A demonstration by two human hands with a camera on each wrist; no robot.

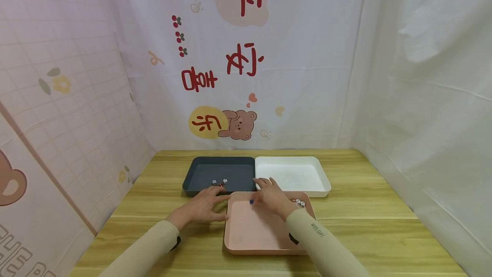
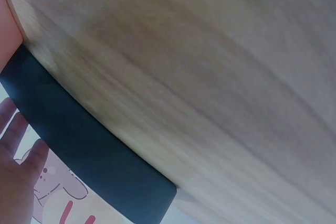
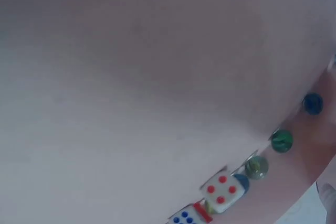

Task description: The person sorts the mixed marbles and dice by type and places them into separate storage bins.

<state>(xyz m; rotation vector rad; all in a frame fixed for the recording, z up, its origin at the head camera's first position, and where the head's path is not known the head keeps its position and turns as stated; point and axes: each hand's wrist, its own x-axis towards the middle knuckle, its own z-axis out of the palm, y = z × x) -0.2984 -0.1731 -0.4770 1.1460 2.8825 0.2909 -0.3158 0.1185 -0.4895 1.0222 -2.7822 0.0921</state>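
My right hand [image 1: 272, 196] reaches over the back of the pink tray [image 1: 246, 236]. Its farther fingers stretch towards the rim; its thumb and forefinger are close to a small blue thing [image 1: 251, 201], and whether they pinch it is unclear. In the right wrist view, a blue marble [image 3: 313, 103], a green marble [image 3: 282, 140] and a clear marble [image 3: 256, 167] line the tray wall beside a red-dotted die [image 3: 224, 190] and a blue-dotted die [image 3: 186, 216]. My left hand [image 1: 203, 204], fingers spread, lies between the pink tray's left side and the dark tray [image 1: 219, 160], holding nothing visible.
White dice [image 1: 214, 181] and a small red thing [image 1: 221, 184] sit near the dark tray's front wall. A white tray [image 1: 292, 174] adjoins it on the right. All trays stand on a wood-grain table [image 1: 365, 221], with a printed cloth [image 1: 307, 76] hanging behind.
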